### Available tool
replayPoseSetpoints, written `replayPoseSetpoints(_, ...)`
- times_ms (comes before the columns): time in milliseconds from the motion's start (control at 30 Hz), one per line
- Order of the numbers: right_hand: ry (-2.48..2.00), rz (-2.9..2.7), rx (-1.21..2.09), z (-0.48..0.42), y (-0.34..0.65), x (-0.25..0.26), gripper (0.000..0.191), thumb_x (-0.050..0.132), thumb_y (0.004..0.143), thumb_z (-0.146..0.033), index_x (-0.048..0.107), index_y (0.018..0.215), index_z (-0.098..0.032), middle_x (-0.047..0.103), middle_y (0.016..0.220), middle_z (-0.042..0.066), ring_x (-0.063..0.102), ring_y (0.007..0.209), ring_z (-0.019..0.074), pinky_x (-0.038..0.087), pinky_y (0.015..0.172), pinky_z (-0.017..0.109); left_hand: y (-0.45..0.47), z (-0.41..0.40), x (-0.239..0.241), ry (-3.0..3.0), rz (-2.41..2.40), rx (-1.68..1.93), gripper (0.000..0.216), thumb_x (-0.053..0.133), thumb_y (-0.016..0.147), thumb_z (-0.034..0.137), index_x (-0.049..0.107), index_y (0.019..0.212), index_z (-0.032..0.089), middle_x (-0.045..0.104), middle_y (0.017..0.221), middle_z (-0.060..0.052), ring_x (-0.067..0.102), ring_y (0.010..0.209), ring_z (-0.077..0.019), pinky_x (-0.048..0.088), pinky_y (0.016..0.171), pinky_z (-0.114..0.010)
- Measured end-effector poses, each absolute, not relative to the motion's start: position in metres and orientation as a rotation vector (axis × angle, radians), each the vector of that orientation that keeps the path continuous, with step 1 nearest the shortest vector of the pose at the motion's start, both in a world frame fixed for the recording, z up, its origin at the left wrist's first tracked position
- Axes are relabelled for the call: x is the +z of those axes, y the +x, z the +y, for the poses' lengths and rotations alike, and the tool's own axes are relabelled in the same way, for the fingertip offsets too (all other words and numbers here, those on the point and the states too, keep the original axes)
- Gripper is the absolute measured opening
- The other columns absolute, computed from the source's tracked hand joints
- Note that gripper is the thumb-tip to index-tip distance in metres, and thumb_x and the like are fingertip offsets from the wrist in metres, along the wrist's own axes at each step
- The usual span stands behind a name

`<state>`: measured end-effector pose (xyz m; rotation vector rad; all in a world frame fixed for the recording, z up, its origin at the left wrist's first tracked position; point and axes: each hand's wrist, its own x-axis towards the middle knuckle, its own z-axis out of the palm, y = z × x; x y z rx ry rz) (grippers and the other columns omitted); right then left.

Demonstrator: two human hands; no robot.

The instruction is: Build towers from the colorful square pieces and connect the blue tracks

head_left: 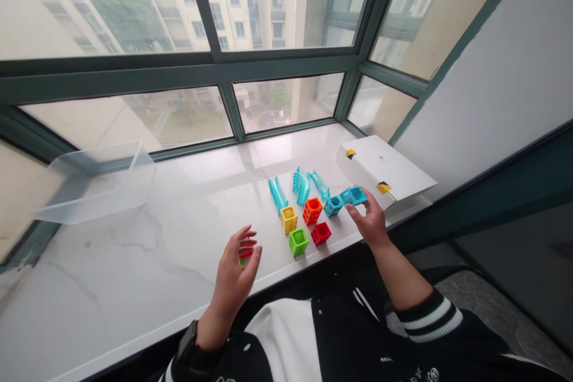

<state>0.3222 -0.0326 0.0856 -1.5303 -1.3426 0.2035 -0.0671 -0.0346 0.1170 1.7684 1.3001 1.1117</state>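
My right hand point(371, 222) grips a blue square-framed toy piece point(353, 196) between thumb and fingers, at the right of a group of plastic blocks. Close beside that piece is a blue cube block point(332, 206); whether the two touch I cannot tell. My left hand point(237, 265) is raised with fingers apart and slightly curved. Behind its fingers, small red, green and yellow pieces point(246, 254) are mostly hidden. Between the hands stand a yellow cube block point(289, 220), a green one point(298, 242), an orange-red one point(312, 211) and a dark red one point(321, 233).
Translucent blue track pieces lie behind the blocks: a straight one point(278, 194), a curved one point(301, 185) and another point(319, 184). A clear plastic bin point(102, 191) stands at the left. At the right sits a white box point(385, 167), near the windows. Everything rests on a marble-look sill point(179, 209).
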Motion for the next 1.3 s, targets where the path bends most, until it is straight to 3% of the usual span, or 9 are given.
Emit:
replayPoseSetpoints(133, -1.646, -1.295, 0.182, -0.024, 0.340, 0.071, 0.068, 0.076, 0.088, -0.058, 0.063, 0.145, -0.022, 0.072, 0.136, 0.014, 0.074, 0.111, 0.0310, 0.059, 0.105, 0.051, -0.066, -0.034, 0.113, 1.745, 1.315, 1.058, 0.047, 0.063, 0.100, 0.043, 0.055, 0.143, 0.026, 0.070, 0.127, -0.012, 0.074, 0.105, -0.0233, 0.065, 0.090, -0.043)
replayPoseSetpoints(300, -1.697, -1.328, 0.233, -0.003, 0.350, 0.043, 0.073, 0.075, 0.084, -0.065, 0.067, 0.141, -0.020, 0.073, 0.132, 0.016, 0.072, 0.108, 0.0329, 0.059, 0.101, 0.053, -0.071, -0.035, 0.108, 1.712, 1.360, 1.019, 0.053, 0.062, 0.101, 0.044, 0.049, 0.150, 0.028, 0.069, 0.130, -0.012, 0.074, 0.100, -0.0221, 0.064, 0.091, -0.045)
replayPoseSetpoints(700, -1.650, -1.362, 0.380, 0.019, 0.349, 0.006, 0.073, 0.077, 0.083, -0.061, 0.065, 0.143, -0.021, 0.071, 0.138, 0.017, 0.071, 0.115, 0.0342, 0.061, 0.101, 0.054, -0.076, -0.036, 0.103, 1.704, 1.372, 0.991, 0.052, 0.062, 0.101, 0.046, 0.050, 0.149, 0.028, 0.069, 0.128, -0.011, 0.074, 0.101, -0.0219, 0.063, 0.093, -0.045)
replayPoseSetpoints(1133, -1.674, -1.349, 0.446, 0.017, 0.346, 0.004, 0.079, 0.081, 0.077, -0.059, 0.062, 0.144, -0.022, 0.073, 0.131, 0.014, 0.075, 0.098, 0.0296, 0.068, 0.085, 0.048, -0.074, -0.035, 0.104, 1.755, 1.357, 0.986, 0.042, 0.061, 0.101, 0.046, 0.061, 0.138, 0.025, 0.073, 0.120, -0.009, 0.074, 0.106, -0.0236, 0.064, 0.093, -0.043)
replayPoseSetpoints(1300, -1.679, -1.364, 0.424, 0.015, 0.344, 0.005, 0.079, 0.080, 0.079, -0.060, 0.062, 0.144, -0.020, 0.075, 0.127, 0.014, 0.076, 0.096, 0.0285, 0.067, 0.085, 0.047, -0.075, -0.035, 0.104, 1.748, 1.349, 0.986, 0.039, 0.060, 0.101, 0.046, 0.064, 0.134, 0.024, 0.074, 0.119, -0.010, 0.074, 0.106, -0.0236, 0.064, 0.094, -0.043)
